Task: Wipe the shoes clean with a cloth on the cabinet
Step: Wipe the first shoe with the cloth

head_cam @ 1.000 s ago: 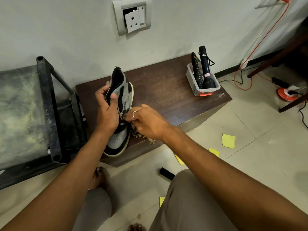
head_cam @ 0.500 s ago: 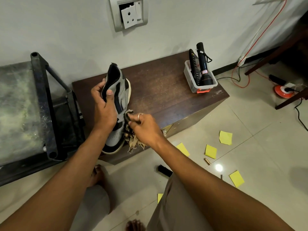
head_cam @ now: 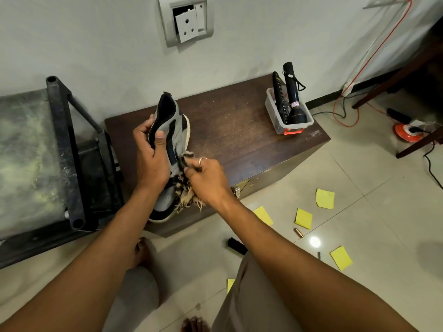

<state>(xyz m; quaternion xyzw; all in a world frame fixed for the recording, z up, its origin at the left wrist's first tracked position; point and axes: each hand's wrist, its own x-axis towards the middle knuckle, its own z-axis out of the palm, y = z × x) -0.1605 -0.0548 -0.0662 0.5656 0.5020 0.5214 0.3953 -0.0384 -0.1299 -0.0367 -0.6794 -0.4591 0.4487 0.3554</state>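
Note:
A grey, black and white sneaker (head_cam: 177, 130) stands tilted on its toe at the left front of the dark wooden cabinet (head_cam: 239, 133). My left hand (head_cam: 151, 159) grips its heel collar, thumb on the outer side. My right hand (head_cam: 206, 178) holds a frayed brown-and-cream patterned cloth (head_cam: 189, 197) and presses a bunched part of it against the shoe's side at mid-length. The loose end of the cloth hangs down over the toe area. The shoe's middle is hidden behind my hands.
A clear plastic box (head_cam: 287, 116) with a black torch and a remote stands at the cabinet's right end. A dark metal-framed stand (head_cam: 64, 149) is close on the left. Yellow paper notes (head_cam: 324, 198), a small brush (head_cam: 236, 245) and cables (head_cam: 350, 116) lie on the tiled floor.
My right hand with the cloth has slid up along the shoe's side from lower near the toe. My left hand keeps the same grip on the heel.

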